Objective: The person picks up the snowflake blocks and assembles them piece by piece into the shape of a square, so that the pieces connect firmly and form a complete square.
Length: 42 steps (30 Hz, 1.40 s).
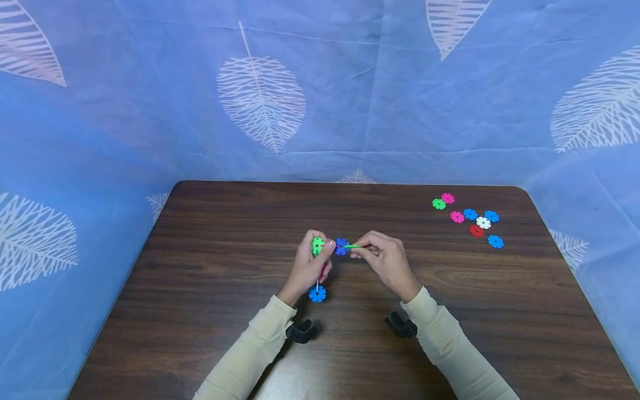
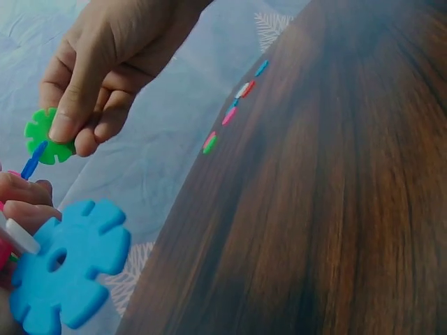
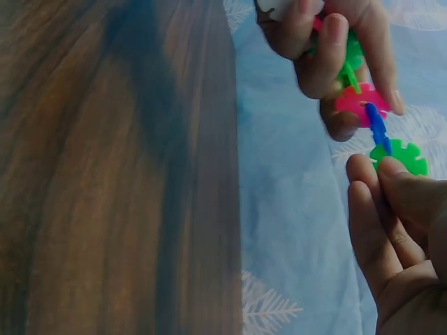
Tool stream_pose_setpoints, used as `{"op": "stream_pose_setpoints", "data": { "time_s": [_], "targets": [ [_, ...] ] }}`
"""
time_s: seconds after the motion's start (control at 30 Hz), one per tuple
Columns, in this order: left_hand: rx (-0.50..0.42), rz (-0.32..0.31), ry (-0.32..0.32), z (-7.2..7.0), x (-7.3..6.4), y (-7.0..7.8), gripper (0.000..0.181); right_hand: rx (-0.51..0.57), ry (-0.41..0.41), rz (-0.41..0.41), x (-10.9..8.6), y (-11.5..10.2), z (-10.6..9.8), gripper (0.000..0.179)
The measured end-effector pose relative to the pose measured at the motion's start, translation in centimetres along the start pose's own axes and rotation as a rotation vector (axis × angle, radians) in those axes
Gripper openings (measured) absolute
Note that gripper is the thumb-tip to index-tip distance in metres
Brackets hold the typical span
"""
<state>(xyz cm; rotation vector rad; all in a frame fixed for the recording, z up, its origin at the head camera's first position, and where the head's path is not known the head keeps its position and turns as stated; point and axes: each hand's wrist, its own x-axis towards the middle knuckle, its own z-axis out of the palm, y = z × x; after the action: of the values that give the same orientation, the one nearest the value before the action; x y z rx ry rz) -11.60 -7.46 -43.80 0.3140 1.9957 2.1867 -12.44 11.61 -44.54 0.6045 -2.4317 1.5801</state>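
Observation:
My left hand grips a chain of notched plastic discs slotted into one another. Within that chain a green disc shows between thumb and fingers, and a pink disc sits by the fingertips in the right wrist view. A light blue disc hangs at the near end, joined to a white disc. At the other end a dark blue disc sticks out toward the right. Between thumb and fingers, my right hand pinches another green disc, its edge meeting the dark blue disc's rim.
Loose discs lie at the table's back right: a green one, pink ones, blue ones, a white one and a red one. Beneath the hands is a dark wooden table. A blue leaf-patterned cloth surrounds it.

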Motion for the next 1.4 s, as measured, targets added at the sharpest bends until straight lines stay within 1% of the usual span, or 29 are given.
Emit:
{"op": "stream_pose_setpoints", "data": {
  "time_s": [0.1,0.23,0.3,0.4,0.47,0.57,0.67,0.8,0.93,1.0,1.1,1.13,1.2,1.23,1.33,1.4],
  "targets": [
    [-0.002,0.010,0.012,0.1,0.1,0.0,0.015,-0.026,0.021,-0.015,0.0,0.1,0.1,0.008],
    [-0.030,0.022,0.032,0.1,0.2,0.0,0.015,-0.068,0.050,-0.017,0.1,0.1,0.1,0.013],
    [-0.039,0.020,0.044,0.0,0.1,-0.1,0.015,-0.076,0.044,-0.010,0.2,0.1,0.0,0.017],
    [-0.057,0.015,0.074,-0.6,0.1,-0.9,0.014,-0.082,0.009,0.008,0.2,0.3,-0.3,0.022],
    [-0.065,0.013,0.095,-1.0,0.2,-1.6,0.012,-0.091,-0.012,0.040,0.3,0.7,-1.0,0.025],
    [-0.079,0.023,0.120,-1.5,0.4,-2.4,0.013,-0.151,-0.008,0.112,0.0,1.7,-2.8,0.024],
    [-0.066,0.039,0.130,-1.8,0.4,-2.7,0.015,-0.213,0.027,0.189,-0.7,3.2,-5.3,0.023],
    [-0.043,0.057,0.131,-2.0,0.5,-2.9,0.017,-0.293,0.081,0.276,-2.0,5.1,-8.9,0.026],
    [-0.038,0.057,0.130,-2.1,0.6,-2.8,0.016,-0.390,0.148,0.354,-3.1,6.8,-12.1,0.030],
    [-0.036,0.049,0.128,-2.1,0.7,-2.8,0.016,-0.433,0.190,0.408,-3.6,7.6,-13.6,0.032],
    [-0.040,0.033,0.123,-2.0,0.8,-2.6,0.016,-0.491,0.257,0.529,-4.3,8.8,-15.7,0.036],
    [-0.044,0.028,0.121,-2.0,0.8,-2.6,0.016,-0.495,0.290,0.580,-4.4,9.1,-16.4,0.037],
    [-0.058,0.020,0.117,-2.0,0.9,-2.5,0.016,-0.510,0.347,0.654,-4.6,9.9,-17.6,0.037],
    [-0.062,0.017,0.115,-2.0,0.9,-2.5,0.016,-0.500,0.379,0.690,-4.7,10.2,-18.1,0.037],
    [-0.070,0.008,0.110,-1.8,0.9,-2.4,0.016,-0.478,0.455,0.773,-5.0,11.3,-19.5,0.037],
    [-0.068,0.008,0.108,-1.7,1.0,-2.4,0.017,-0.469,0.461,0.835,-5.3,12.0,-20.3,0.041]
  ]
}}
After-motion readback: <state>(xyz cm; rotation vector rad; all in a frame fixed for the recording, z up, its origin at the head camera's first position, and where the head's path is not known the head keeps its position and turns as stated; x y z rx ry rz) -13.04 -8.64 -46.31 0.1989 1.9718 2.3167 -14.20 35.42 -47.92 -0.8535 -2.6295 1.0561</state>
